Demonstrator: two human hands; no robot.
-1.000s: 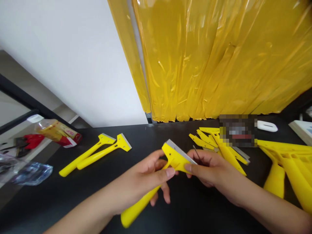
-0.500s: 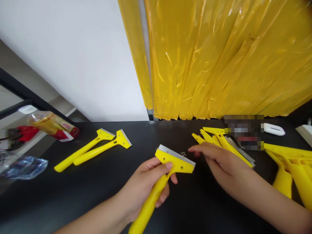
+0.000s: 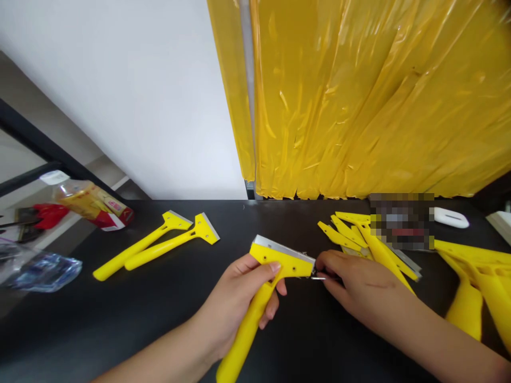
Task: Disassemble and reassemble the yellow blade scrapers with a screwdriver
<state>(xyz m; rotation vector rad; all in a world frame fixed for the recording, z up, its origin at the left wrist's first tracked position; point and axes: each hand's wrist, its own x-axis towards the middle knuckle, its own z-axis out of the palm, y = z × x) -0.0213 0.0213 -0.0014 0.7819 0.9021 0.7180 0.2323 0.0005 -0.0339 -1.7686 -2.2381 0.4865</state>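
Note:
My left hand [image 3: 239, 298] is closed round the neck of a yellow scraper [image 3: 277, 260], thumb on the head. The scraper's metal blade edge faces away from me, and two dark screw holes show in its head. Just right of the head, my right hand [image 3: 355, 276] pinches a small silvery screw [image 3: 318, 278] between thumb and fingers, its tip partly hidden. Several tiny screws [image 3: 304, 254] lie on the table behind the blade, mostly covered by it. Beyond the right hand sits a pile of yellow scraper parts [image 3: 347, 234].
Two scrapers with blades [image 3: 171, 242] lie on the black table [image 3: 167, 330] at the left. A drink bottle [image 3: 93, 199] rests on its side near a clear plastic bag [image 3: 43, 268]. Larger yellow handles [image 3: 475, 276] and a white case [image 3: 451, 217] are at the right. Yellow sheeting [image 3: 359, 106] hangs behind.
My right hand has closed into a pinch on a screw and come down toward the scraper's right end. The left hand keeps its hold on the scraper, and the view has shifted slightly.

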